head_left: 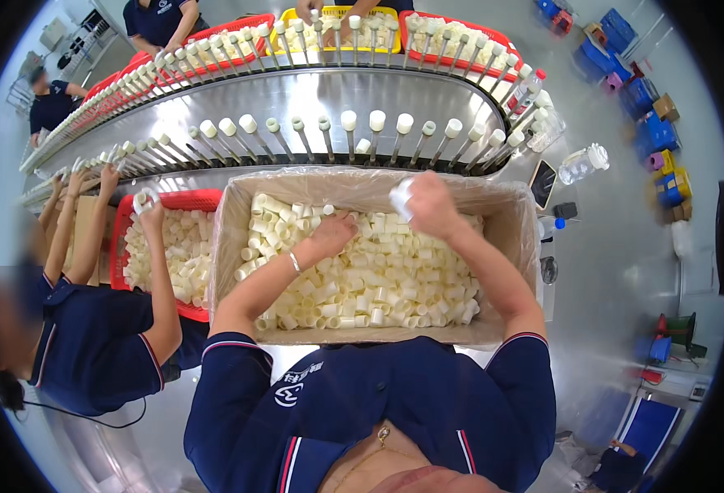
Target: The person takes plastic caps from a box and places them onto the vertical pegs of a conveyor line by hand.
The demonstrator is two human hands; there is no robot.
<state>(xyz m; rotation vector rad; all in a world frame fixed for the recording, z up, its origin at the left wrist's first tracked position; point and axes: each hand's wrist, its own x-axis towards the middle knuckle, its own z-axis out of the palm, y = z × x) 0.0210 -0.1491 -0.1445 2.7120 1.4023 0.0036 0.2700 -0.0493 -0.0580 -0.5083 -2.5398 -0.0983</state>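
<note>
My left hand reaches palm down into the pile of off-white plastic caps. Its fingers are slightly apart and rest among the caps, with one small cap just beyond them. Closed around a white cap, my right hand hovers over the far right part of the pile, smeared by motion. The caps are short hollow cylinders, lying loose in a large carton lined with clear plastic. Beyond the carton's far edge stands a row of metal rods, several topped with white caps.
A curved steel conveyor carries the rods around. Red baskets and a yellow basket hold more caps. Co-workers stand at the left and far side. To the right are a clear jar, a phone and a drink bottle.
</note>
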